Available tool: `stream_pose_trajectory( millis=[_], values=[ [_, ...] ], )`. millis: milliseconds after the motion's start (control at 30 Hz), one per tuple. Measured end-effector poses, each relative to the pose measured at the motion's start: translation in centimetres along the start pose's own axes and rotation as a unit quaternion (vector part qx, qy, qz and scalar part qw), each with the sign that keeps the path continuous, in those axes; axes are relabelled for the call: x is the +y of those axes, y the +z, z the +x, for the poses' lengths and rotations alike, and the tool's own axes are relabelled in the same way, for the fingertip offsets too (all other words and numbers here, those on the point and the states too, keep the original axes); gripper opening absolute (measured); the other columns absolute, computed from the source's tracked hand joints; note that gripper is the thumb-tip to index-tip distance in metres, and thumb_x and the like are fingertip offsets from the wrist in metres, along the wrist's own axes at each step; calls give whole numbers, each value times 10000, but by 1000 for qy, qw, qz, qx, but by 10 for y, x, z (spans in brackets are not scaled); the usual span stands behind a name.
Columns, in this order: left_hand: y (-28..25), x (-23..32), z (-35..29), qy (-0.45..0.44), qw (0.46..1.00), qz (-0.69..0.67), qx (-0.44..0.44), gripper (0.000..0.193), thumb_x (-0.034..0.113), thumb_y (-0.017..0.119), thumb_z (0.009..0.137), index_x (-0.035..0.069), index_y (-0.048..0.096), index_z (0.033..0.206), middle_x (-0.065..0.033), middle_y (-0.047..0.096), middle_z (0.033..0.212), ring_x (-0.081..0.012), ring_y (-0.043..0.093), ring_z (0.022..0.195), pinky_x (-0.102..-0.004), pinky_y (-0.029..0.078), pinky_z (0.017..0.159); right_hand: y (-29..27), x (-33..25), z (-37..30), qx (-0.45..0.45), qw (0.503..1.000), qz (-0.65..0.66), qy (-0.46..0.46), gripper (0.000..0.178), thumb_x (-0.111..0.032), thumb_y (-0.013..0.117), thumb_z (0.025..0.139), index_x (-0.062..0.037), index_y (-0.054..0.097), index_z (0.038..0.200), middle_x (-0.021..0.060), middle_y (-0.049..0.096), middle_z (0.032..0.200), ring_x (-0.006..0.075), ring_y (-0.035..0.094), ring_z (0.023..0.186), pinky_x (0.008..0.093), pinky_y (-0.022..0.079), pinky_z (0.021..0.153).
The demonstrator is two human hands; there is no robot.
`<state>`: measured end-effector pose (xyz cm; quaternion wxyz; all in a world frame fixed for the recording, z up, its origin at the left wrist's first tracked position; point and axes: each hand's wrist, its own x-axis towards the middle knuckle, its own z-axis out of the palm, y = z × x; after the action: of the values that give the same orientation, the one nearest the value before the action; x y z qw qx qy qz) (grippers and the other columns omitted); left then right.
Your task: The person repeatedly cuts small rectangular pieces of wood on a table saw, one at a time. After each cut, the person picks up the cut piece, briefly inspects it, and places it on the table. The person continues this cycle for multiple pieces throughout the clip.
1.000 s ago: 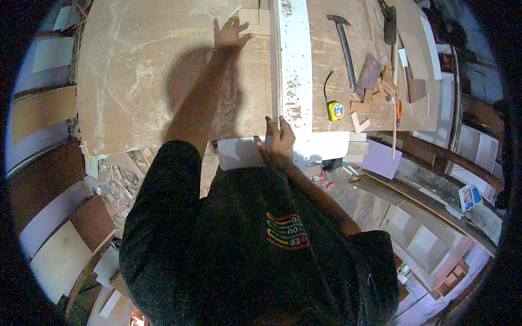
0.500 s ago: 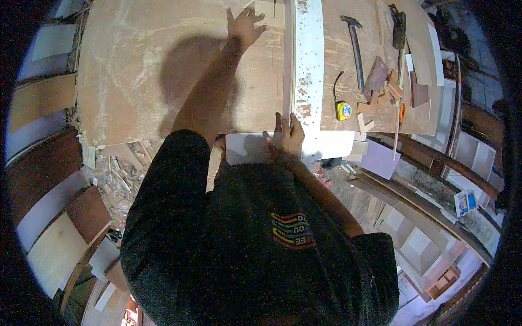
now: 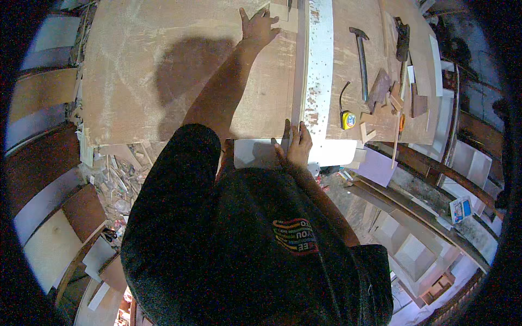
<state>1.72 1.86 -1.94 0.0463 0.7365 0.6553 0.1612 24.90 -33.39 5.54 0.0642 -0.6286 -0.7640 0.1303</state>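
Observation:
A large plywood sheet (image 3: 130, 87) lies before me, with a long narrow wooden strip (image 3: 300, 65) running away from me along it. Beside the strip is a white, speckled, worn board (image 3: 319, 70). My left hand (image 3: 260, 28) rests at the far part of the sheet, fingers spread, beside a pale flat piece (image 3: 279, 12) partly cut off by the upper edge. At the near end of the strip, my right hand (image 3: 296, 148) has its fingers stretched along it, thumb apart. A white rounded panel (image 3: 253, 153) sits at the sheet's near edge, under the right hand.
On the right lie a hammer (image 3: 360, 60), a yellow tape measure (image 3: 348, 120), wood offcuts (image 3: 379, 89) and a dark hand tool (image 3: 402, 41). Wood scraps (image 3: 117, 176) litter the floor at left. Boards (image 3: 43, 149) and panels (image 3: 416, 255) stand on both sides.
The whole view has shifted slightly, so the sheet and tools appear a little lower and farther right. Both hands keep about the same places on the work.

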Motion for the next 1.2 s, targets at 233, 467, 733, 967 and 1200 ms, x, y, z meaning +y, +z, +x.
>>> stream_pose_trajectory(
  millis=[233,467,733,967,1200],
  values=[
    [2,-2,5,-4,1000,-1,0,520,619,566,952,337,643,1382,-79,491,1566,-206,376,1502,-821,20,1143,5,4,0,7,1000,6,-6,878,-377,821,822,-20,398,1504,305,297,1575,481,345,1409,577,311,1156],
    [6,-6,13,4,1000,21,10,527,624,563,951,347,630,1394,-81,499,1558,-218,394,1491,-825,39,1140,6,6,1,1,1000,20,-12,881,-396,795,839,3,382,1506,306,272,1591,489,320,1430,589,296,1162],
    [11,-9,19,-2,1000,9,23,525,632,585,937,343,652,1370,-69,516,1544,-216,427,1469,-824,49,1139,-2,-5,4,-10,1000,-7,0,844,-348,793,835,4,399,1494,332,279,1576,502,323,1426,600,292,1160],
    [10,-9,24,-14,1000,-13,22,514,635,600,925,343,677,1341,-67,524,1540,-204,426,1472,-820,44,1143,6,3,3,14,1000,15,-18,863,-297,808,807,33,390,1486,358,287,1559,520,347,1401,609,308,1144],
    [13,-13,26,-1,999,-23,40,530,642,603,918,339,674,1347,-62,539,1525,-201,432,1467,-812,20,1150,4,4,2,1,999,33,-8,844,-254,800,805,34,393,1486,378,304,1543,531,365,1387,608,328,1130]
  ],
)
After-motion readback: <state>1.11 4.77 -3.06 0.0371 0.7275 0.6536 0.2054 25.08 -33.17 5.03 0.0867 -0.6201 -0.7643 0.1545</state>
